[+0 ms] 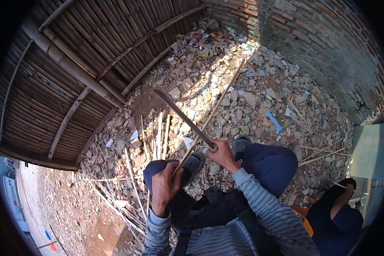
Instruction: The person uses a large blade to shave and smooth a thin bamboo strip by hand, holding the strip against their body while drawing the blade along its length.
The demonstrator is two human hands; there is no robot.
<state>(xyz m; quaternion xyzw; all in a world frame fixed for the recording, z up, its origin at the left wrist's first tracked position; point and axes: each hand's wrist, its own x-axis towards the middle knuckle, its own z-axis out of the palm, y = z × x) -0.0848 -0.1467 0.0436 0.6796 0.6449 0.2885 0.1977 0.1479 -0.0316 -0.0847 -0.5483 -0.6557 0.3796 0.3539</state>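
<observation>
A long, thin bamboo strip (pixel 221 101) runs up and to the right from my left hand (pixel 165 186), whose fingers are closed round its near end by my left knee. My right hand (pixel 223 156) grips a machete (pixel 180 114) by its handle, which the fist mostly hides. Its long dark blade points up and to the left and crosses the strip a little beyond my hands. Whether the blade touches the strip I cannot tell. Below the crossing, my feet in grey sandals (pixel 194 163) rest on the rubble.
Loose stones and broken brick (pixel 251 100) cover the ground. Several pale bamboo strips (pixel 159 135) lie left of my feet. A slatted bamboo wall (pixel 111 38) rises at the left, a brick wall (pixel 315 47) at the right. Another person (pixel 335 222) sits at the lower right.
</observation>
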